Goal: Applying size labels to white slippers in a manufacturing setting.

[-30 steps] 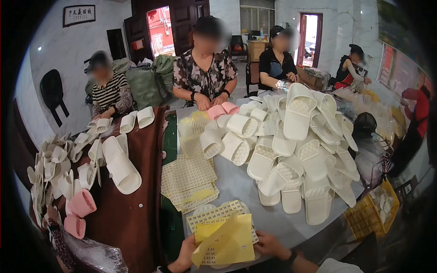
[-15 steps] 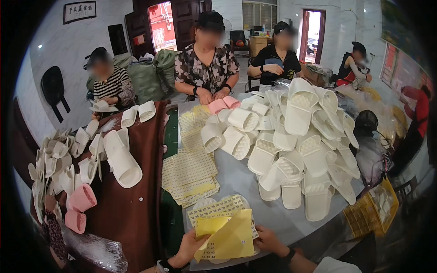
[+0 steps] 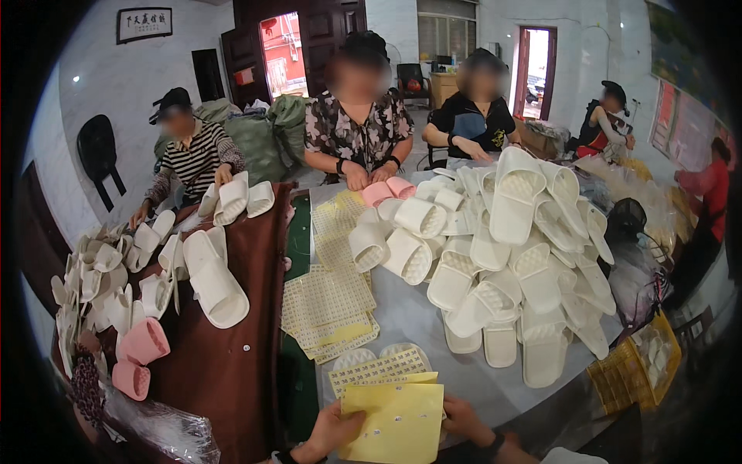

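Note:
A mostly bare yellow sticker sheet (image 3: 396,425) with a few small labels on it stands tilted up in front of me. My left hand (image 3: 336,428) pinches its left edge, thumb on the front. My right hand (image 3: 466,418) is at the right edge, its fingers partly hidden behind the paper and apparently gripping the sheets. Just behind, printed sticker sheets (image 3: 371,374) lie over a pair of white slippers (image 3: 354,359), whose toe ends stick out at the far side.
Loose sticker sheets (image 3: 328,301) overlap on the grey table (image 3: 402,317). A high heap of white slippers (image 3: 514,271) fills its right side. Left, a brown cloth (image 3: 224,363) bears more white slippers and pink slippers (image 3: 144,342). A yellow basket (image 3: 618,379) stands lower right. Co-workers (image 3: 359,131) sit opposite.
The yellow sheet, folded over slantwise before, now stands flatter and squarer toward me, and my left hand has moved slightly right and down. At far left, a co-worker's hand has reached onto the white slippers.

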